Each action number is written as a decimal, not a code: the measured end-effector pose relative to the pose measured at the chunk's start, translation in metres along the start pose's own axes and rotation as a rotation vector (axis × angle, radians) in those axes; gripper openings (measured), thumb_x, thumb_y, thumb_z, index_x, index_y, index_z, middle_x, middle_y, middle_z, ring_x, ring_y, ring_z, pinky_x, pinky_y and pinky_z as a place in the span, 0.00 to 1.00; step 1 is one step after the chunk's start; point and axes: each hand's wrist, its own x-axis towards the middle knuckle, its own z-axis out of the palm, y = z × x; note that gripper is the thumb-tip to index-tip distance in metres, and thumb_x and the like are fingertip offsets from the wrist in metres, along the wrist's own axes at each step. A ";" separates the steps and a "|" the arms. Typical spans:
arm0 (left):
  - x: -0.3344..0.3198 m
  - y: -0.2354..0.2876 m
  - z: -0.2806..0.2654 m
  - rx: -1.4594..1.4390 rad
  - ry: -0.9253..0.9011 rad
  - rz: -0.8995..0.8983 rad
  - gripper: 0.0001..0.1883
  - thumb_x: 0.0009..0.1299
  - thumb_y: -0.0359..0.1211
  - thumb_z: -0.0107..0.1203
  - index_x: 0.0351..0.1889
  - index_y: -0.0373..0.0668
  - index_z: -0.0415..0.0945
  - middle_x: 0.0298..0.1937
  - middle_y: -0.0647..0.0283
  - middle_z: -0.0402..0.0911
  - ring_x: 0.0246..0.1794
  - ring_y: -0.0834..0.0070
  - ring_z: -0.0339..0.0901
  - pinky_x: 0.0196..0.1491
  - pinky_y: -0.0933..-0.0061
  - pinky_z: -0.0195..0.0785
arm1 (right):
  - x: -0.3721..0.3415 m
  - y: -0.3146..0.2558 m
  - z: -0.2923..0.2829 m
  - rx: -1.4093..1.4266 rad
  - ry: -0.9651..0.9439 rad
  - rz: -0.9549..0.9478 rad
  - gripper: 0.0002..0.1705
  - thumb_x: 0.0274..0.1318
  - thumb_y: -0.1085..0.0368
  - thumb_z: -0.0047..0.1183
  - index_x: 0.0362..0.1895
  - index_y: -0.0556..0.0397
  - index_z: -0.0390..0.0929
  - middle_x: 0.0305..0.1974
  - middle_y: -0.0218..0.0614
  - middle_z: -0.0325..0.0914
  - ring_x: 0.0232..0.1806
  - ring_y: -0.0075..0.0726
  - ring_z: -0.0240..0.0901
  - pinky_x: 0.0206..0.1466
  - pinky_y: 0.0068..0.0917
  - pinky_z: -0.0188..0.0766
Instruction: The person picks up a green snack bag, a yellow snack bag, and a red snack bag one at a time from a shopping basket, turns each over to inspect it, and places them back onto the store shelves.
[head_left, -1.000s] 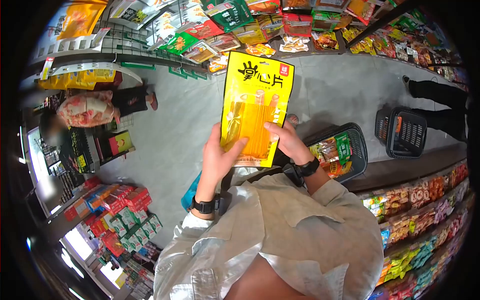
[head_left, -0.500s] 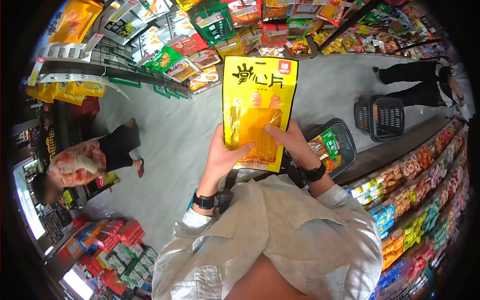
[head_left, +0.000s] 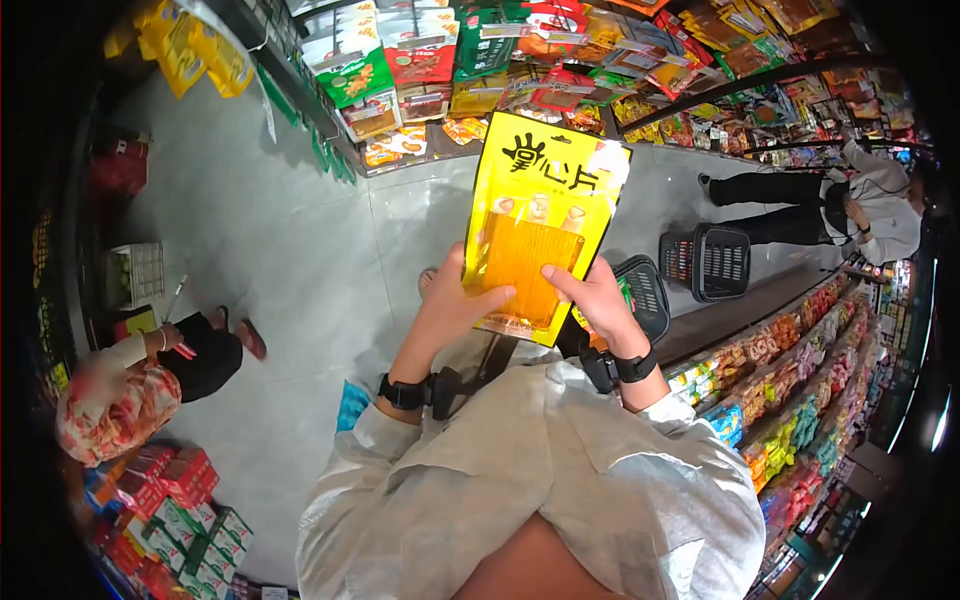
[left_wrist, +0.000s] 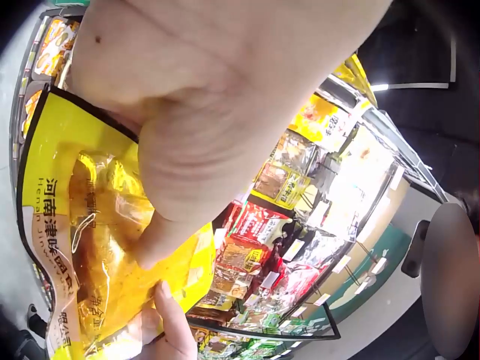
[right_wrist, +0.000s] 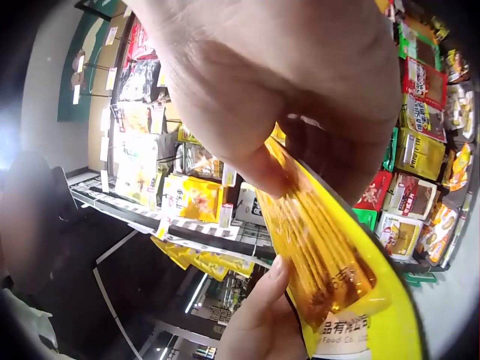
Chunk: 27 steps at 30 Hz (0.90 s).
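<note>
One yellow packet (head_left: 535, 255) in the pinch of two hands (head_left: 453, 303) (head_left: 600, 302), two thumbs (head_left: 494, 298) on its front

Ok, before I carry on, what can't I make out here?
Head view: back of the yellow snack packet, turned away from the camera.
Head view: most fingers of the left hand and right hand, behind the packet.
Head view: some contents of the shopping basket, blocked by the right hand.
Left wrist view: price tags, too small to read.
</note>
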 end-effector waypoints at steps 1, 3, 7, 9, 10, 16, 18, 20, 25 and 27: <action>-0.001 -0.002 -0.004 -0.028 0.009 0.003 0.31 0.64 0.29 0.68 0.62 0.35 0.65 0.52 0.58 0.79 0.52 0.74 0.77 0.58 0.71 0.70 | 0.002 0.000 0.004 -0.020 -0.014 -0.005 0.11 0.65 0.68 0.60 0.49 0.56 0.80 0.31 0.22 0.77 0.28 0.15 0.66 0.33 0.19 0.64; -0.005 -0.006 -0.008 -0.149 0.044 0.013 0.30 0.65 0.29 0.66 0.63 0.35 0.64 0.52 0.58 0.79 0.51 0.75 0.77 0.57 0.71 0.70 | 0.005 -0.003 0.010 -0.064 -0.039 -0.008 0.12 0.64 0.68 0.60 0.50 0.56 0.80 0.31 0.22 0.77 0.28 0.16 0.66 0.33 0.19 0.65; -0.011 -0.002 -0.016 -0.368 0.067 -0.046 0.31 0.68 0.27 0.65 0.66 0.36 0.60 0.52 0.57 0.79 0.53 0.74 0.77 0.58 0.71 0.70 | 0.011 -0.007 0.011 -0.100 -0.088 -0.006 0.13 0.64 0.68 0.61 0.51 0.56 0.79 0.31 0.22 0.76 0.29 0.15 0.67 0.33 0.19 0.65; -0.010 0.005 -0.018 -0.375 0.052 -0.080 0.33 0.68 0.27 0.65 0.67 0.36 0.58 0.53 0.57 0.79 0.55 0.73 0.77 0.58 0.71 0.70 | 0.016 -0.007 0.007 -0.070 -0.122 -0.022 0.13 0.64 0.68 0.61 0.51 0.56 0.79 0.31 0.22 0.76 0.28 0.15 0.67 0.33 0.19 0.65; -0.008 0.009 -0.016 -0.368 0.051 -0.082 0.33 0.68 0.26 0.65 0.67 0.36 0.58 0.53 0.57 0.79 0.55 0.74 0.77 0.58 0.71 0.70 | 0.019 -0.006 0.003 -0.047 -0.143 -0.035 0.13 0.64 0.68 0.61 0.51 0.56 0.79 0.31 0.22 0.76 0.28 0.15 0.66 0.32 0.19 0.65; 0.025 0.048 0.024 -0.289 0.114 -0.082 0.29 0.66 0.21 0.64 0.64 0.36 0.64 0.49 0.61 0.83 0.44 0.78 0.82 0.47 0.78 0.75 | 0.045 -0.020 -0.046 -0.009 -0.271 -0.057 0.13 0.65 0.66 0.60 0.51 0.57 0.79 0.32 0.22 0.77 0.28 0.15 0.68 0.31 0.18 0.65; 0.042 0.064 0.044 -0.273 0.137 -0.082 0.27 0.65 0.19 0.63 0.62 0.35 0.67 0.48 0.62 0.84 0.43 0.79 0.83 0.46 0.79 0.75 | 0.052 -0.026 -0.072 0.027 -0.289 -0.066 0.14 0.65 0.64 0.60 0.51 0.57 0.79 0.32 0.22 0.78 0.29 0.15 0.69 0.31 0.18 0.66; 0.059 0.076 0.068 -0.277 0.145 -0.064 0.25 0.65 0.18 0.63 0.60 0.33 0.70 0.48 0.63 0.85 0.43 0.80 0.83 0.47 0.79 0.76 | 0.060 -0.029 -0.102 0.056 -0.300 -0.086 0.15 0.64 0.63 0.61 0.51 0.58 0.79 0.33 0.23 0.78 0.30 0.15 0.70 0.32 0.19 0.67; 0.099 0.086 0.125 -0.225 0.135 -0.124 0.21 0.67 0.18 0.62 0.58 0.32 0.72 0.49 0.60 0.85 0.46 0.79 0.83 0.50 0.76 0.76 | 0.085 -0.019 -0.171 0.139 -0.327 -0.085 0.17 0.64 0.60 0.61 0.51 0.58 0.80 0.36 0.25 0.80 0.32 0.16 0.72 0.34 0.20 0.70; 0.112 0.091 0.142 -0.222 0.152 -0.147 0.20 0.67 0.18 0.62 0.57 0.32 0.72 0.50 0.59 0.85 0.47 0.79 0.82 0.51 0.76 0.76 | 0.095 -0.017 -0.192 0.108 -0.364 -0.057 0.18 0.64 0.60 0.61 0.52 0.58 0.80 0.36 0.26 0.81 0.32 0.17 0.73 0.35 0.20 0.70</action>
